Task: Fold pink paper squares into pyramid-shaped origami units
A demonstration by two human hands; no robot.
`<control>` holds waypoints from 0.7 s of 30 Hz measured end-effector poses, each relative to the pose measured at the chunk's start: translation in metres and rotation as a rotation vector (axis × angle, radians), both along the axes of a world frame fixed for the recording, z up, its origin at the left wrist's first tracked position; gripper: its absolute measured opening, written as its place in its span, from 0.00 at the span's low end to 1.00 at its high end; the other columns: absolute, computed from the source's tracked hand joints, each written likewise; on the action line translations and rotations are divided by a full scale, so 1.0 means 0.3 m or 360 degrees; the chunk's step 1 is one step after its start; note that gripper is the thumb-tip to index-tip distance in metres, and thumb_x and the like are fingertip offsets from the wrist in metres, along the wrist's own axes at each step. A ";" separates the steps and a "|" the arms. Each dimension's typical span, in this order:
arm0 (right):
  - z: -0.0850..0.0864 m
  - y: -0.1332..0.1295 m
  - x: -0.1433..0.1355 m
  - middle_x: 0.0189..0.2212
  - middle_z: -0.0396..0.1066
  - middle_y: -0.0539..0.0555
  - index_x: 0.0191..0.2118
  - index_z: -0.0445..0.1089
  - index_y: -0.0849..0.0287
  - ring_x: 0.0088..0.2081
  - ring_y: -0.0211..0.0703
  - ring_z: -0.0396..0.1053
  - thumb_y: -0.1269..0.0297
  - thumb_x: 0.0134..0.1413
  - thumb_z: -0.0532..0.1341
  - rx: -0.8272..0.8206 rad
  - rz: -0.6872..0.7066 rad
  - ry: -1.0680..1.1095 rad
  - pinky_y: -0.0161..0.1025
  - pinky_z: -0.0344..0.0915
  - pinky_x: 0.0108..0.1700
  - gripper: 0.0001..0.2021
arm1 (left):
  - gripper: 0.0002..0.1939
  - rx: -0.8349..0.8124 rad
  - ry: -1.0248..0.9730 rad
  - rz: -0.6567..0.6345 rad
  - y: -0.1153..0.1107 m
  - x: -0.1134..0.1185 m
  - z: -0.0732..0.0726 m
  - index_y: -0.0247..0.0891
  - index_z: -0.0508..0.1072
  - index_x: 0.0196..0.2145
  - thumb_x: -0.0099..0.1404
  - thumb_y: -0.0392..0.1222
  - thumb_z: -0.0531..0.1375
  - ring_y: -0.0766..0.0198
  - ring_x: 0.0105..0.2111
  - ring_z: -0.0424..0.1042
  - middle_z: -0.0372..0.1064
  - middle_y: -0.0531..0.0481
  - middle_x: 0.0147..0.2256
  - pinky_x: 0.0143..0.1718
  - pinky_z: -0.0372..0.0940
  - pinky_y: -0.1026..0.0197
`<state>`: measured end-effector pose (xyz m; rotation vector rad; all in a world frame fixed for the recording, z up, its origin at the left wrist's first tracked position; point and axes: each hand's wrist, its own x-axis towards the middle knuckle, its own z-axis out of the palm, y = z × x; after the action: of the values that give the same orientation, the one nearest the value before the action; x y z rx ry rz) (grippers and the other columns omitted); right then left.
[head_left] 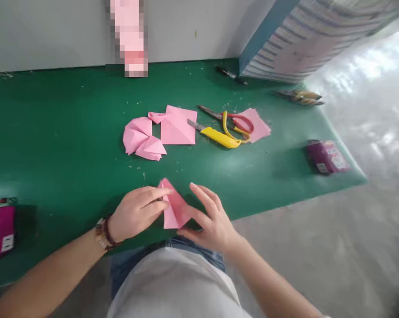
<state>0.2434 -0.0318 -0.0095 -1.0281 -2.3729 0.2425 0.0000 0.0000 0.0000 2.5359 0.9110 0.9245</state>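
A partly folded pink paper [175, 206] lies on the green table near its front edge, between my hands. My left hand [138, 211], with bracelets at the wrist, rests its fingertips on the paper's left side. At the right side, my right hand [212, 221] grips the paper's lower right part between thumb and a finger, its other fingers spread. Beyond them sit folded pink pieces [141, 137] and a flat pink square [178, 128]. A yellow utility knife [219, 137] has its blade over the square's edge, beside red and yellow scissors [231, 121].
More pink paper [259, 126] lies partly under the scissors. Pliers [300, 97] and a dark pen-like tool [231, 76] are at the back right. Purple packs stand at right [328, 157] and left [1, 232]. A box [285, 44] stands at the back of the green table [70, 159].
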 end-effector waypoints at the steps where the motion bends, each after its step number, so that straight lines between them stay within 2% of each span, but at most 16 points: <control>1: -0.001 0.007 0.011 0.60 0.61 0.66 0.49 0.71 0.59 0.63 0.61 0.56 0.55 0.59 0.64 0.0057 0.0026 -0.0003 0.55 0.65 0.56 0.17 | 0.08 0.0004 -0.0034 -0.0020 0.001 0.000 0.001 0.36 0.73 0.42 0.68 0.29 0.57 0.63 0.46 0.74 0.74 0.44 0.48 0.49 0.70 0.60; 4: -0.008 0.030 0.042 0.53 0.71 0.58 0.44 0.73 0.56 0.62 0.54 0.60 0.68 0.61 0.61 0.0210 0.0077 0.0000 0.51 0.65 0.56 0.07 | 0.09 0.0049 -0.0041 -0.0069 0.007 0.001 0.001 0.34 0.73 0.43 0.68 0.28 0.56 0.64 0.49 0.73 0.75 0.44 0.47 0.52 0.69 0.61; 6: -0.014 0.047 0.062 0.48 0.75 0.55 0.41 0.74 0.56 0.60 0.51 0.62 0.74 0.61 0.58 0.0310 0.0076 0.0023 0.48 0.66 0.55 0.09 | 0.09 0.0116 0.0039 -0.0098 0.016 -0.001 0.001 0.33 0.73 0.41 0.68 0.28 0.55 0.62 0.48 0.73 0.76 0.44 0.46 0.53 0.69 0.59; 9: -0.017 0.073 0.087 0.45 0.78 0.52 0.41 0.74 0.56 0.59 0.49 0.65 0.76 0.62 0.57 0.0334 0.0110 -0.0017 0.47 0.66 0.53 0.10 | 0.08 0.0189 0.0226 -0.0078 0.030 -0.009 0.000 0.32 0.74 0.37 0.66 0.26 0.56 0.59 0.43 0.73 0.77 0.45 0.42 0.47 0.71 0.56; 12: -0.009 0.096 0.099 0.44 0.79 0.50 0.46 0.73 0.56 0.55 0.48 0.68 0.75 0.62 0.58 0.0158 0.0191 -0.0050 0.46 0.67 0.51 0.11 | 0.09 0.0156 0.0413 -0.0097 0.035 -0.017 0.003 0.33 0.74 0.33 0.64 0.26 0.56 0.58 0.37 0.71 0.77 0.46 0.38 0.39 0.71 0.55; 15: -0.004 0.112 0.097 0.42 0.79 0.52 0.47 0.72 0.57 0.51 0.47 0.72 0.72 0.64 0.58 -0.0063 0.0249 0.0027 0.45 0.68 0.48 0.10 | 0.06 0.0032 0.0467 -0.0121 0.028 -0.011 0.009 0.34 0.74 0.33 0.64 0.30 0.56 0.56 0.37 0.70 0.75 0.47 0.36 0.36 0.69 0.55; 18: -0.009 0.122 0.081 0.37 0.79 0.53 0.45 0.72 0.56 0.45 0.46 0.73 0.69 0.63 0.59 -0.0212 0.0129 0.0135 0.45 0.69 0.45 0.07 | 0.06 -0.0108 0.0392 -0.0099 0.018 0.009 0.010 0.35 0.73 0.32 0.66 0.38 0.59 0.57 0.35 0.69 0.74 0.47 0.33 0.36 0.67 0.55; 21: -0.016 0.128 0.054 0.35 0.77 0.54 0.50 0.69 0.57 0.39 0.45 0.73 0.68 0.62 0.61 -0.0337 -0.0107 0.0218 0.43 0.71 0.41 0.11 | 0.08 -0.0218 0.0285 0.0043 0.012 0.029 0.004 0.35 0.71 0.31 0.68 0.36 0.57 0.60 0.33 0.68 0.72 0.49 0.29 0.35 0.66 0.57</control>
<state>0.2595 0.0066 -0.0142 -1.1470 -2.2199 0.5312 0.0088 0.0037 0.0011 2.5235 1.0247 0.6260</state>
